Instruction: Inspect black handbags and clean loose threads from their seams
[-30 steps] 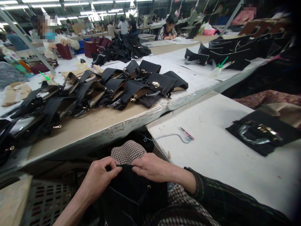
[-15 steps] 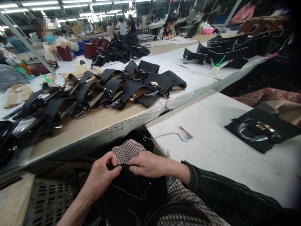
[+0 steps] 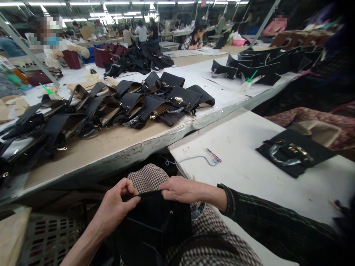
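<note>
A black bag point(image 3: 155, 225) rests on my lap, over checked trousers point(image 3: 148, 177). My left hand point(image 3: 118, 205) pinches the bag's top edge at the left, fingers curled closed on it. My right hand point(image 3: 183, 190) grips the same top edge from the right, fingers folded over the rim. The two hands almost meet at the middle of the rim. A small metal stud shows on the bag's front.
A row of black bags point(image 3: 111, 107) lies along the long bench point(image 3: 116, 147). A white table point(image 3: 249, 173) at my right holds a black piece with gold hardware point(image 3: 291, 153) and a blue cord with pens point(image 3: 206, 157). A plastic crate point(image 3: 52, 236) sits lower left. Other people work at far tables.
Both hands keep their hold on the bag's top edge; the left thumb and finger shift slightly. The view has drifted a little to the right.
</note>
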`<action>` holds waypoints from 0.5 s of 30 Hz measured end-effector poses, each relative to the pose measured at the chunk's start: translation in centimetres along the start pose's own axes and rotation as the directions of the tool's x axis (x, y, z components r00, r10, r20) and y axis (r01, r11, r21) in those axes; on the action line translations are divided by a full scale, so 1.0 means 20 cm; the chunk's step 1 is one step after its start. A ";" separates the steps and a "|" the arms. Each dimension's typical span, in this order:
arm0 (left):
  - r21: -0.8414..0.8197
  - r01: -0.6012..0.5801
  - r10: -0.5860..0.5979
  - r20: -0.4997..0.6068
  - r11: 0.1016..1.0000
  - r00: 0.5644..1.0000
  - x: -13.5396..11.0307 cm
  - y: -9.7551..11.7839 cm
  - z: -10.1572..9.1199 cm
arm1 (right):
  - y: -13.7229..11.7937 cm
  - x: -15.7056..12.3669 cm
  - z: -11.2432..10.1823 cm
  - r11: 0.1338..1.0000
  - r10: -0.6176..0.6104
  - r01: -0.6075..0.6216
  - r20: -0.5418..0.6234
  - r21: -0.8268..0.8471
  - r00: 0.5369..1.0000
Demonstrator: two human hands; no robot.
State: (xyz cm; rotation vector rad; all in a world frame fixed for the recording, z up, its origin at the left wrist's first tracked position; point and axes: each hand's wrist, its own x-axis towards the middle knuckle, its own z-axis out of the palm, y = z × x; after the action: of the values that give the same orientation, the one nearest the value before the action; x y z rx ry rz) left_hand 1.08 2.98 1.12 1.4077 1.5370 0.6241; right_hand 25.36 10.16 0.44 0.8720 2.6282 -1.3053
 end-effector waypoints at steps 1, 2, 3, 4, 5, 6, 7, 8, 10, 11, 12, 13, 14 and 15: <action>0.003 -0.001 0.001 0.006 1.000 1.000 0.00 -0.01 0.00 | 0.02 -0.04 -0.01 1.000 0.003 -0.003 -0.001 0.022 1.000; 0.005 -0.001 0.001 0.012 1.000 1.000 0.00 -0.01 0.00 | 0.03 -0.08 -0.01 0.998 0.000 0.000 -0.003 0.056 1.000; 0.001 0.001 -0.001 0.018 1.000 1.000 0.00 -0.01 -0.01 | 0.04 -0.12 -0.02 0.995 -0.012 0.012 -0.003 0.103 1.000; -0.006 0.003 -0.003 0.024 1.000 1.000 0.01 -0.02 -0.01 | 0.05 -0.16 -0.04 0.986 -0.036 0.035 0.000 0.163 0.999; -0.015 0.004 -0.004 0.028 1.000 1.000 0.01 -0.02 -0.01 | 0.05 -0.19 -0.06 0.971 -0.070 0.066 0.011 0.229 0.997; -0.022 0.004 -0.004 0.031 1.000 1.000 0.01 -0.02 -0.02 | 0.05 -0.21 -0.09 0.954 -0.109 0.096 0.029 0.285 0.994; -0.024 0.003 -0.003 0.027 1.000 1.000 0.01 -0.02 -0.01 | 0.05 -0.21 -0.11 0.939 -0.145 0.121 0.054 0.321 0.988; -0.023 0.000 0.001 0.017 1.000 1.000 0.01 -0.01 -0.01 | 0.04 -0.20 -0.13 0.934 -0.173 0.139 0.076 0.330 0.982; -0.019 -0.014 0.014 -0.001 1.000 1.000 0.02 0.00 0.00 | 0.01 -0.13 -0.15 0.946 -0.195 0.159 0.102 0.282 0.976; -0.020 -0.024 0.024 -0.005 1.000 1.000 0.03 0.00 0.01 | -0.01 -0.07 -0.14 0.956 -0.194 0.166 0.097 0.241 0.976; -0.018 -0.034 0.033 -0.005 0.999 0.999 0.03 0.01 0.02 | -0.03 0.00 -0.13 0.965 -0.190 0.171 0.084 0.198 0.978; -0.013 -0.039 0.039 0.002 0.999 0.999 0.04 0.01 0.02 | -0.04 0.07 -0.10 0.972 -0.189 0.176 0.069 0.157 0.980; -0.003 -0.039 0.039 0.013 0.999 0.999 0.04 0.01 0.02 | -0.05 0.14 -0.07 0.976 -0.188 0.180 0.061 0.119 0.980; 0.012 -0.033 0.033 0.026 0.999 0.999 0.05 0.01 0.01 | -0.06 0.20 -0.04 0.978 -0.194 0.188 0.067 0.089 0.979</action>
State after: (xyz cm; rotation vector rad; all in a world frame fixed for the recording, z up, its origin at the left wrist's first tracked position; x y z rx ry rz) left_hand 1.43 3.89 1.04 1.4476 1.5021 0.6147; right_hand 21.52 12.01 0.53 0.5770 2.6716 -1.4680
